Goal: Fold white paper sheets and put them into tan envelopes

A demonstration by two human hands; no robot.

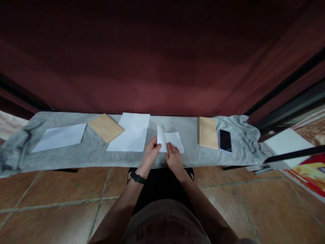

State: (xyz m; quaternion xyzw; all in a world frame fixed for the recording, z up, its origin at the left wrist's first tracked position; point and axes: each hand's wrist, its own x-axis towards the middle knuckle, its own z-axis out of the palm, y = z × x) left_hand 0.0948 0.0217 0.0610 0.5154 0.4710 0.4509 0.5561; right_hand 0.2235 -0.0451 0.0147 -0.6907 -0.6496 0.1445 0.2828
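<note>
A sheet of white paper [174, 138] lies in front of me, partly folded, with its left part raised as a flap. My left hand [151, 149] pinches the edge of that flap between thumb and fingers. On the lower middle of the same sheet, near the fold, my right hand [174, 156] rests with its fingers stretched out flat. Left of my hands is a larger white sheet [133, 134], its upper left part covered by a brown envelope [105, 128].
Another white sheet [59, 137] lies at the far left of the cloth-covered table [189, 157]. To the right are a stack of brown envelopes [208, 133] and a phone [225, 140]. A dark red panel [162, 84] rises behind the table.
</note>
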